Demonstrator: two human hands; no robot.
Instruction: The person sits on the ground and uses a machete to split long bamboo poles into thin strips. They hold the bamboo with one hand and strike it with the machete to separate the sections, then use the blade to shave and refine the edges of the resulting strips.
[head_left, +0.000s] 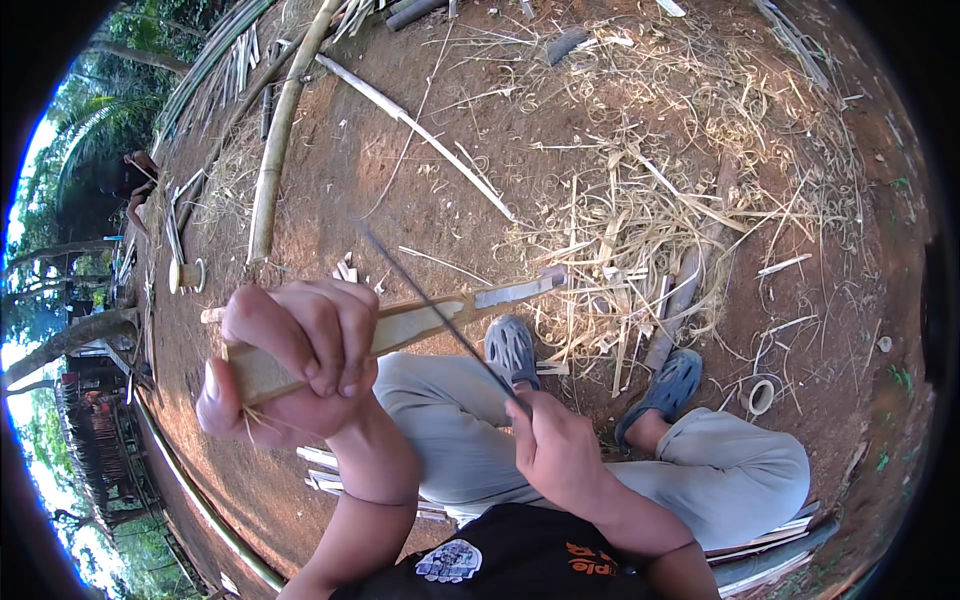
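Observation:
My left hand (305,350) is wrapped round one end of a split bamboo piece (402,327). The strip points away to the right, its pale hollow inner face showing, with a darker far end. In my right hand (562,445), closed near my lap, is a long thin dark-bladed knife (415,285), seen nearly edge-on. Its handle is hidden in my fist. The blade slants up to the left and crosses the bamboo piece in view; whether it touches the bamboo I cannot tell.
Bamboo shavings (640,225) lie heaped on the dirt ahead, beside a bamboo log (685,290). Poles (280,160) rest at the far left. A bamboo ring (761,396) lies near my right shoe (672,385). Another person (140,185) is at the far left.

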